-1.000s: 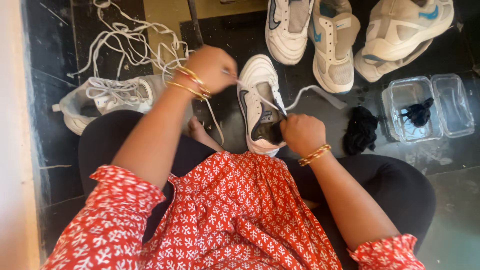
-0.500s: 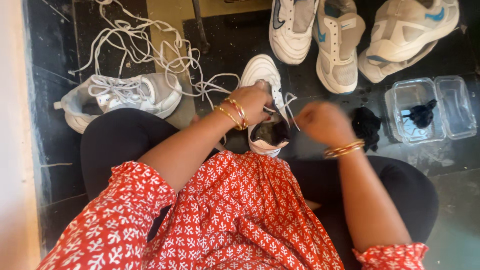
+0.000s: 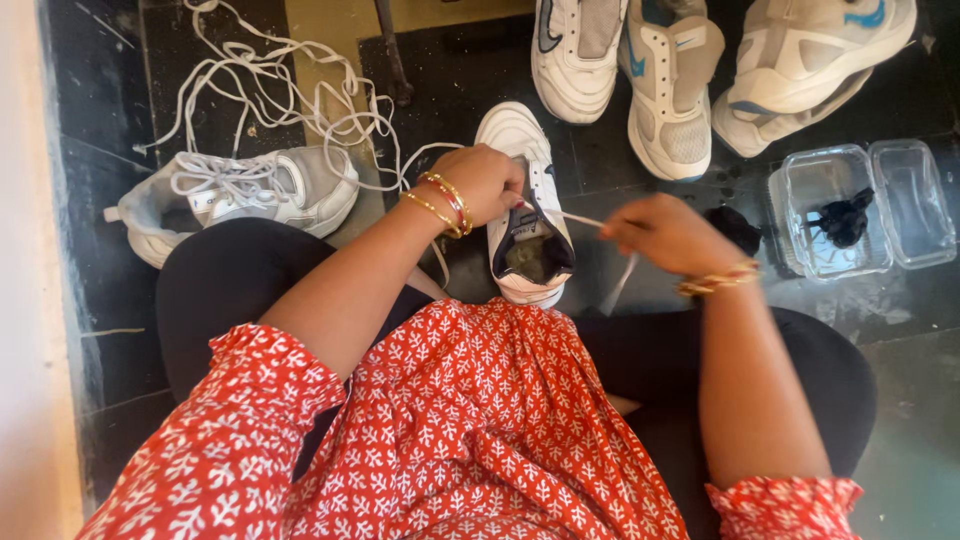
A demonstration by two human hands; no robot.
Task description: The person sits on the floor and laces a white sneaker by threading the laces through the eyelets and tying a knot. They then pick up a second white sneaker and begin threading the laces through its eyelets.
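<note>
A white sneaker [image 3: 520,215] with a dark lining stands on the dark floor between my knees, toe pointing away. My left hand [image 3: 484,182] rests on its upper left side, fingers closed at the eyelets. My right hand [image 3: 665,232] is to the right of the shoe, pinching a white lace [image 3: 618,285] that runs taut from the shoe's eyelets to my fingers and hangs down below them. Both wrists wear gold and red bangles.
A grey-white sneaker [image 3: 235,195] lies to the left under a tangle of loose white laces [image 3: 270,85]. Three more white sneakers [image 3: 665,85] stand at the top. A clear plastic box [image 3: 855,205] with a dark cloth inside sits right, beside a black cloth [image 3: 735,228].
My left hand came down from pulling lace at the upper left onto the shoe. My right hand left the shoe's opening and drew the lace out to the right.
</note>
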